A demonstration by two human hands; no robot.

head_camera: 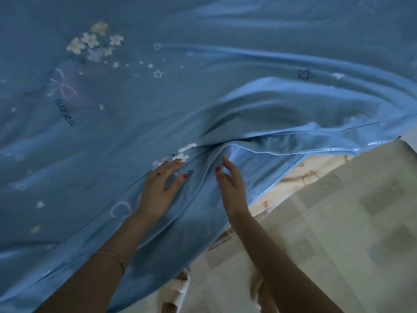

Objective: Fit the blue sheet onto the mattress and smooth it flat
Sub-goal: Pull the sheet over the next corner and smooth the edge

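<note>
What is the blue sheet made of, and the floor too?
The blue sheet looks like soft, thin woven cloth, maybe cotton: it bunches into loose folds, and its hem has a faint shine. The floor looks like hard, smooth pale tile, with square patches and a dull gleam. Neither is certain from looks alone.

— Where are the hands?
— The left hand (160, 188) lies flat on the blue sheet (203, 91), fingers spread, beside a printed flower. The right hand (230, 184) is just beside it with straight fingers at a raised fold.
— And the sheet?
— Rumpled; deep folds run away beyond the right hand. Its hemmed edge passes right of that hand, baring a patterned mattress (300, 175). Tiled floor (338, 233) lies further right.
</note>
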